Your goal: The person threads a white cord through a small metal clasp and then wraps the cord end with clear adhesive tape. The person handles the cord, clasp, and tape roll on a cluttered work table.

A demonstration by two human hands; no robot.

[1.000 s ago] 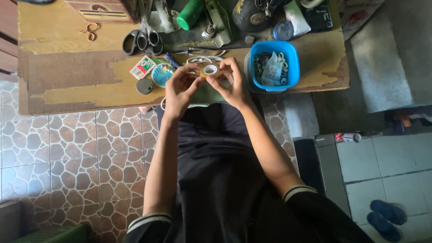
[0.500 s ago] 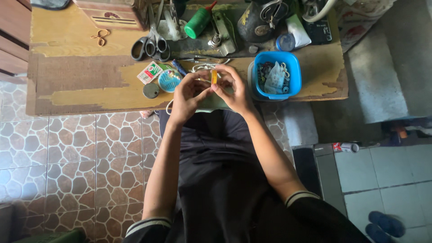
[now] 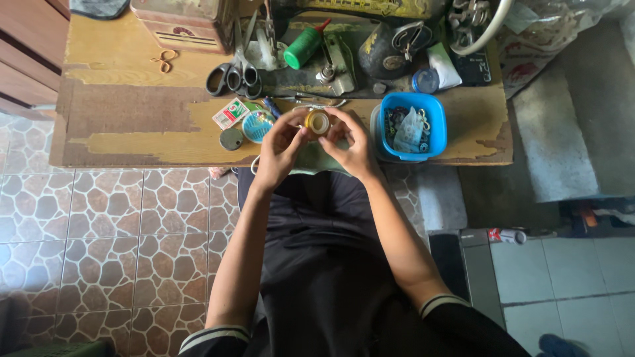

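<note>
Both my hands meet over the near edge of a worn wooden table (image 3: 126, 142). Between their fingertips sits a small round yellow spool (image 3: 318, 122) with a pale centre. My left hand (image 3: 281, 149) grips it from the left, my right hand (image 3: 352, 147) from the right. A pale green cloth (image 3: 311, 160) lies under my hands at the table's edge. Just left of my left hand lie a round blue-rimmed disc (image 3: 257, 125), a dark round lid (image 3: 231, 139) and a small red-and-green packet (image 3: 231, 113).
A blue plastic tub (image 3: 411, 125) of small items stands right of my hands. Behind are black scissors (image 3: 231, 76), a green bottle (image 3: 303, 46), a dark sewing machine (image 3: 390, 39) and a wooden box (image 3: 182, 23). Patterned floor tiles (image 3: 119, 231) lie to the left.
The camera has dipped and come nearer. My hands have turned the small spool so its round yellow face points up at me; both stay on it.
</note>
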